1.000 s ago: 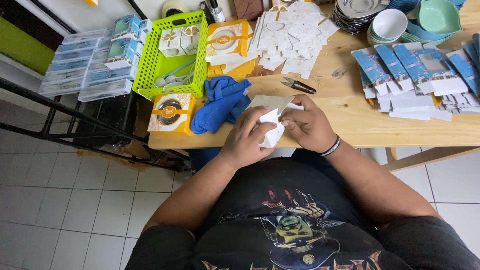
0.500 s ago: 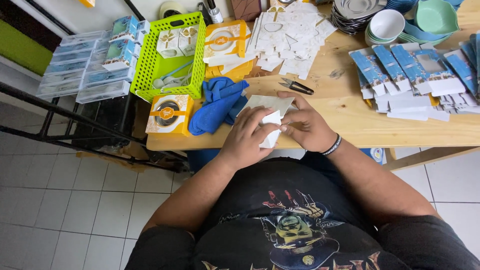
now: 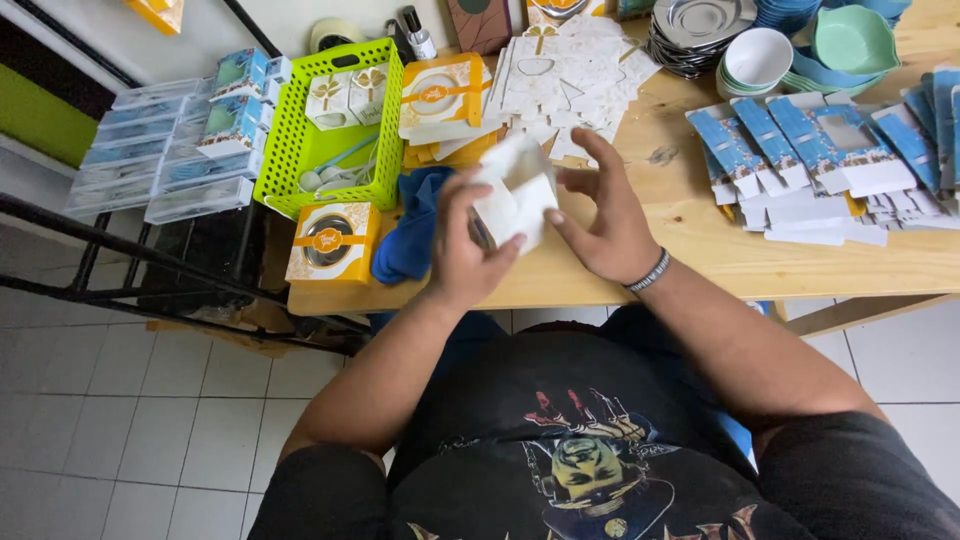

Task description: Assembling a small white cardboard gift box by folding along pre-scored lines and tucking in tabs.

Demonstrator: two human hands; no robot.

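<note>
Home packing workshop: wooden table (image 3: 700, 235), flat box blanks (image 3: 570, 75), tiled floor (image 3: 150, 420).

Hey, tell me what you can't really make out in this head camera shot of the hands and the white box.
- Head view: the white box is motion-blurred; its flaps cannot be told.
- The left hand covers the box's near side.
- Beyond the right hand, the blue packs are cut off by the right edge.
- The bowls are cut by the top edge.
</note>
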